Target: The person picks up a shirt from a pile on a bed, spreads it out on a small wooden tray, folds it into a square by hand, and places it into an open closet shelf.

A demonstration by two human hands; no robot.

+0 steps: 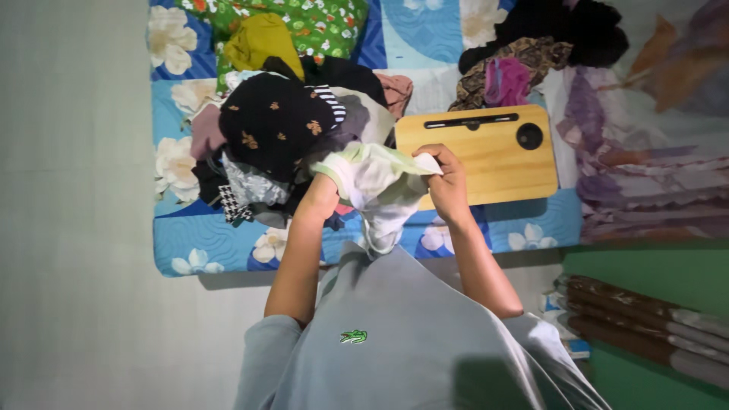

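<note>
Here we have both hands closed on one pale green-and-white soft cloth garment (376,190), held up in front of our chest: the left hand (319,193) is pushed in under its left side so the fabric drapes over the knuckles, and the right hand (446,182) pinches its upper right edge between thumb and fingers. The lower part of the garment hangs loose between our forearms. To handle it well, we judge it best to keep the two grips well apart and level, so the cloth spreads flat and does not twist, and to lift it free of the heap. Just beyond the left hand lies the mixed pile of dark and patterned clothes (285,133), touching the garment's far side. Beside the right hand sits the light wooden lap board with a black slot and round recess (493,156). All rest on the blue floral quilted mattress (171,243).
</note>
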